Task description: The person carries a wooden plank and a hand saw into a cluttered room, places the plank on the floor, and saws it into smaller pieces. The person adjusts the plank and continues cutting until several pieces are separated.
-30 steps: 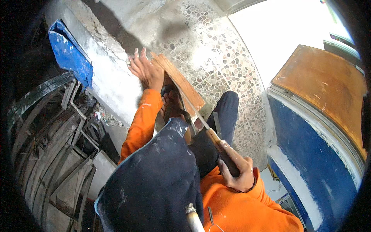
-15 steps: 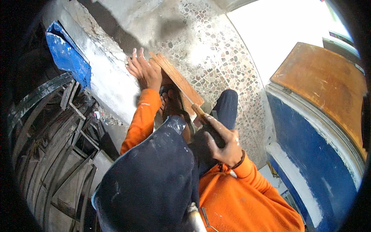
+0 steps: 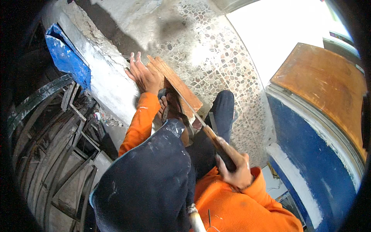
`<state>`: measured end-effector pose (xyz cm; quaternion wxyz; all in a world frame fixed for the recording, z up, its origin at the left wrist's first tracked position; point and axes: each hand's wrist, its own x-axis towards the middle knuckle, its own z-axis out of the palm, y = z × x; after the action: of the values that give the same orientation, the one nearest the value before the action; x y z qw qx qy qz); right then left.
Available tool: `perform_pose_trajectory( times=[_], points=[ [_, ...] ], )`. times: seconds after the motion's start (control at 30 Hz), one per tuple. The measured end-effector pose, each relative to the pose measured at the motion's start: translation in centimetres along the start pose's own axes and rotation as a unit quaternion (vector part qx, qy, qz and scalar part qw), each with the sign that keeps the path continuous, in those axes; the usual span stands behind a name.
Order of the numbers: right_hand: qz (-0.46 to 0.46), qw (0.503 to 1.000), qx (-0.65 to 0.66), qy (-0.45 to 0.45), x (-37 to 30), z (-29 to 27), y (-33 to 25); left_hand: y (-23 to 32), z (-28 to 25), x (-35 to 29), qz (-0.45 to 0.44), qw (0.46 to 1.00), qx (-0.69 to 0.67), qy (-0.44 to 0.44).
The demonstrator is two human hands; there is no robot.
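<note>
A reddish-brown wooden board (image 3: 179, 84), made of two slanting pieces or faces, is propped at my feet beside the pale wall. My left hand (image 3: 144, 78) lies on its upper left end, fingers stretched out and spread, a few fingertips whitish. In my right hand (image 3: 236, 170) is a saw (image 3: 209, 132) with a wooden and dark handle, the fingers wrapped round it. Its thin blade (image 3: 191, 107) runs along the lower part of the board; the teeth are hidden. A bare foot (image 3: 164, 106) shows under the board, next to my left wrist.
To the left is a rough whitewashed wall (image 3: 108, 79) with a blue plastic sheet (image 3: 65, 54) on it and dark metal frames (image 3: 73, 154) below. On the right stands a blue cabinet (image 3: 305, 143) with a brown wooden top (image 3: 320, 85). The floor (image 3: 228, 62) is pebble-patterned.
My right hand has drawn the saw back toward me and down to the right, so more of the blade shows. My left hand stays on the board, shifted slightly down.
</note>
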<state>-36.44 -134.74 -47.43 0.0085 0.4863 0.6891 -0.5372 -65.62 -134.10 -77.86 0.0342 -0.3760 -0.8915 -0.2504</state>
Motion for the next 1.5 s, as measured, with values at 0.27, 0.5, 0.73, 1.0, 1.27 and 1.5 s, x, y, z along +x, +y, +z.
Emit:
perform_pose_trajectory(
  times=[0.27,0.5,0.73,1.0,1.27,1.5],
  points=[
    [-0.066,0.998,-0.007,0.018,-0.4,-0.7,-0.2,-0.4,-0.5,-0.1,0.017,0.999,-0.032,0.009],
    [-0.059,0.998,-0.020,0.028,1.9,1.3,1.2,0.4,-0.4,-0.7,0.019,0.999,-0.042,0.007],
    [-0.068,0.995,-0.074,0.015,4.5,1.6,2.5,0.9,0.4,-0.1,0.015,1.000,-0.015,-0.007],
    [0.024,0.999,-0.042,-0.016,2.5,1.7,2.0,0.3,0.3,0.1,0.021,1.000,-0.006,-0.006],
    [0.007,1.000,0.008,-0.009,-0.1,0.2,0.3,0.0,-0.2,-0.1,0.020,1.000,-0.018,0.001],
    [-0.033,0.999,-0.032,-0.020,2.6,0.7,-0.9,-0.4,-0.1,0.1,0.018,0.998,-0.052,0.013]
  ],
)
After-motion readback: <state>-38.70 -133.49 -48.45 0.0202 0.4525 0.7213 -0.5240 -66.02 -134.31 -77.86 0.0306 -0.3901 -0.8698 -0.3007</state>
